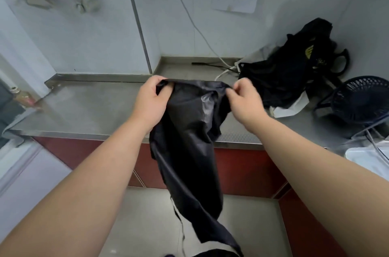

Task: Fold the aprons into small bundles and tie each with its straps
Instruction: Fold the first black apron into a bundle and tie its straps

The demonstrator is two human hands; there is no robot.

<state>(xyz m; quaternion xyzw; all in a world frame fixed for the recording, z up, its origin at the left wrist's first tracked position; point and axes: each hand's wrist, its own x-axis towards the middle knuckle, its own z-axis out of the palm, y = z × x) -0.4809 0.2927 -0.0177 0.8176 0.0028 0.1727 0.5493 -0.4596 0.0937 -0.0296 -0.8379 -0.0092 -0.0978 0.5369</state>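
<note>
A black shiny apron (189,141) hangs in front of me, from counter height down past the counter's front edge toward the floor. My left hand (150,99) grips its upper left edge with curled fingers. My right hand (244,99) pinches the upper right edge between thumb and fingers. The top edge is stretched between both hands. A thin strap (181,229) dangles from the apron's lower part. More black aprons (294,65) lie in a crumpled heap at the back right of the steel counter (84,109).
A dark mesh fan (362,99) stands at the counter's right end, beside white paper (288,110). A white cable (195,27) runs from a wall socket down to the counter. Red cabinet fronts (242,170) sit below. A bottle (21,96) stands at far left.
</note>
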